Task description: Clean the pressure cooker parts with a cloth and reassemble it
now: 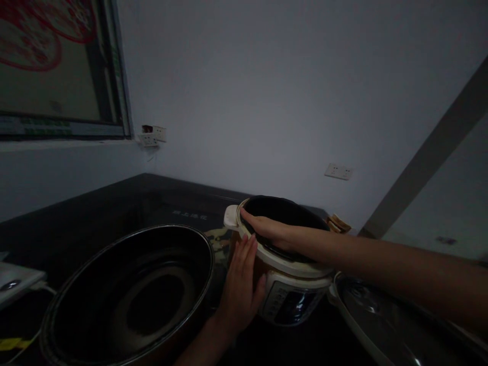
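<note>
Grip: left hand (240,284) open, palm flat against the side of the electric cooker (290,302); right hand (267,231) laid across its rim.

The cooker stands at centre frame on the dark surface (95,213), its dark inner pot (282,208) exposed. Whether the right grip closes on the pot's edge cannot be told. A large wok (129,295) sits just beside it at lower left, and a shiny lid (373,320) at lower right. Risk: no firm clamp is visible, so a push could slide or tip the cooker into the wok.

Dim, bluish, underexposed view with deep shadows, soft grain and wide-angle bending at the edges.
</note>
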Motion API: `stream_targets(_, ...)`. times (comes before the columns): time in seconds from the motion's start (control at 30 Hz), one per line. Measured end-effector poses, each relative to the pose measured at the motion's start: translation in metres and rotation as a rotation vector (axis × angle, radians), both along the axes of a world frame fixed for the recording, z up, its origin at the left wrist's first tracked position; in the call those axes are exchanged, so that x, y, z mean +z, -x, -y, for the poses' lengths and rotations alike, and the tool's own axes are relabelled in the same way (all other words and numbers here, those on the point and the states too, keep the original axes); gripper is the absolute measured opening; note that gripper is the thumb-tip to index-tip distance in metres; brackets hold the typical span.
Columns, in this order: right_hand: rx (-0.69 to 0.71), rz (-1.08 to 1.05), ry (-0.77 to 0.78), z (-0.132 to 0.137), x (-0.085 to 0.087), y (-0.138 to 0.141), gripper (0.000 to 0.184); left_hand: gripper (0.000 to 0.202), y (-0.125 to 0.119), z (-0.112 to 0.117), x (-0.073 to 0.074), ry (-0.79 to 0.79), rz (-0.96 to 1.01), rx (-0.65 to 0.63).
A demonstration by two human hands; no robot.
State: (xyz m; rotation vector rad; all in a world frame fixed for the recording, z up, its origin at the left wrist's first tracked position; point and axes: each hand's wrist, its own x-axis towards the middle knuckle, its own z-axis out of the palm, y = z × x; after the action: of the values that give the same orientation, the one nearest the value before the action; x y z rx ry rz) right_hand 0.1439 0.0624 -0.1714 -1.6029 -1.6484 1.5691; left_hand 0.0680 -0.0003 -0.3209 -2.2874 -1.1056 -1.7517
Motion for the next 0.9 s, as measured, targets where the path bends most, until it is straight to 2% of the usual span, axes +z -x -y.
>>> stream_targets(0.07, 0.093, -0.001, 0.043, 0.009, 0.004, -0.011, 0.059, 0.066, 0.0, 0.0, 0.0, -0.006, 0.004, -0.006)
stream_targets(0.27, 0.373, 0.07, 0.006, 0.019, 0.021, -0.062, 0.049, 0.064, 0.001, 0.001, 0.003, 0.007, 0.0, -0.013)
stream_targets(0.4, 0.601, 0.31, 0.043, 0.018, 0.042, -0.095, 0.059, 0.064, 0.001, 0.001, 0.003, 0.027, -0.001, -0.007)
stream_targets(0.47, 0.649, 0.348, 0.065, 0.018, 0.048, -0.101, 0.063, 0.064, 0.001, 0.0, 0.002, 0.033, -0.008, -0.001)
stream_targets(0.57, 0.618, 0.274, 0.065, 0.017, 0.043, -0.094, 0.059, 0.064, 0.001, 0.0, 0.0, 0.039, -0.015, 0.011)
stream_targets(0.67, 0.506, 0.173, 0.03, 0.015, 0.028, -0.071, 0.052, 0.066, 0.001, -0.001, -0.003, 0.03, -0.017, 0.025)
stream_targets(0.77, 0.313, 0.034, 0.041, 0.013, 0.013, -0.04, 0.05, 0.069, 0.0, -0.001, -0.004, 0.044, -0.029, 0.043)
stream_targets(0.9, 0.04, -0.155, 0.042, 0.003, 0.003, -0.005, 0.055, 0.071, -0.001, -0.001, -0.005, 0.047, -0.054, 0.05)
